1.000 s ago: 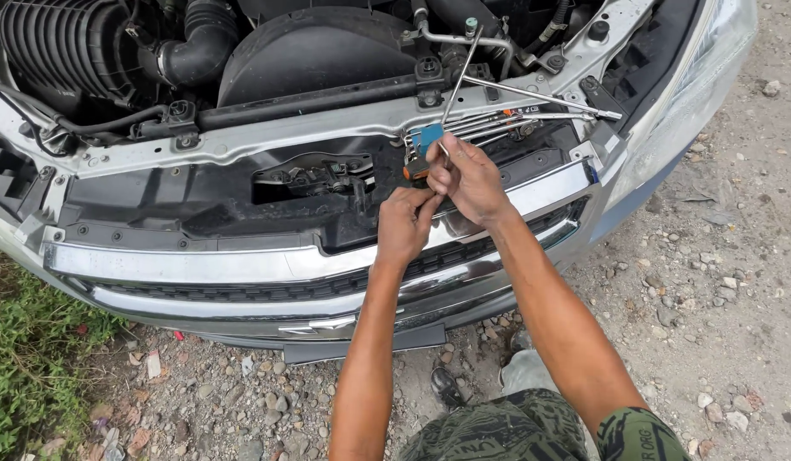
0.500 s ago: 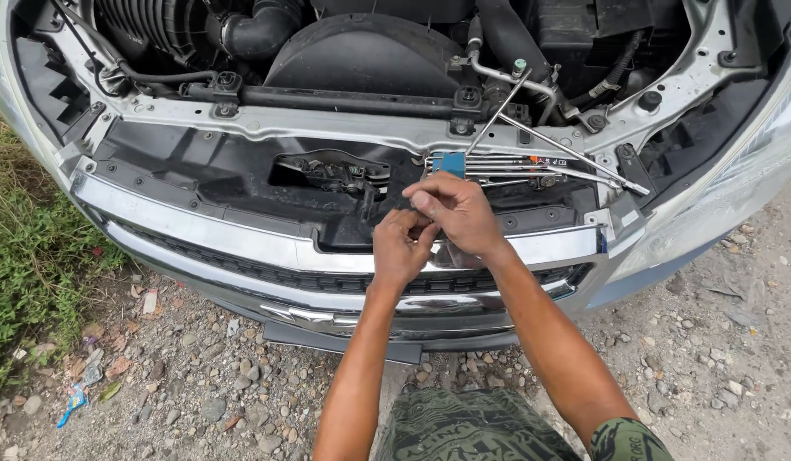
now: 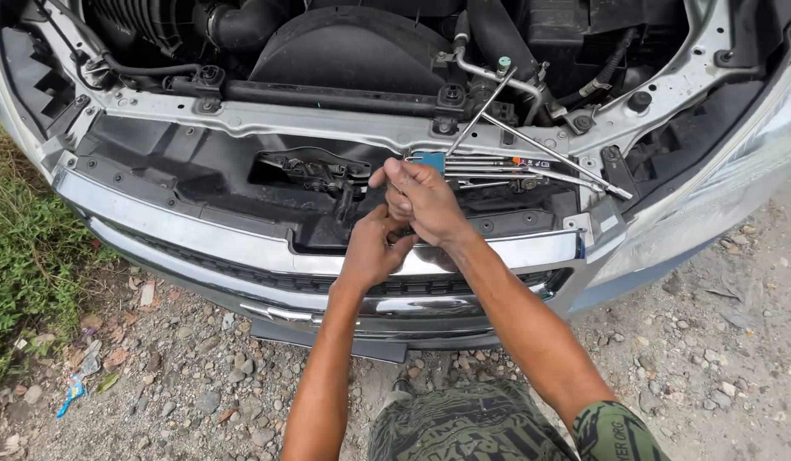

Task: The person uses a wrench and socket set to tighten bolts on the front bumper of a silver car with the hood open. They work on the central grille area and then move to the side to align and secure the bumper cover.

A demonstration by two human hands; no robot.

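Wrenches (image 3: 506,166) lie in a bundle on the black panel (image 3: 199,166) at the front of the open engine bay, their shafts running level toward the right, with a blue holder (image 3: 431,160) at their left end. 2 longer rods (image 3: 549,154) cross above them, 1 slanting up toward the silver crossmember (image 3: 327,128), 1 slanting down to the right.

The right hand (image 3: 423,201) is just in front of the blue holder, fingers curled together and thumb pointing left. It seems pinched on something small, but whatever sits between the fingers is hidden, so I cannot tell if it grips anything. The left hand (image 3: 374,248) sits right under it, touching it, fingers bent up toward the same spot; its hold is also hidden.

Both hands hover over the black panel, just right of the hood latch (image 3: 314,169) set in its opening. Below them runs the chrome grille strip (image 3: 242,248), and the left forearm crosses it.

Behind the crossmember sit a black fan shroud (image 3: 353,51) and a thick black hose (image 3: 242,30). The car stands on gravel (image 3: 182,384), with grass (image 3: 24,265) at the left. Camouflage trousers (image 3: 464,427) show at the bottom edge.
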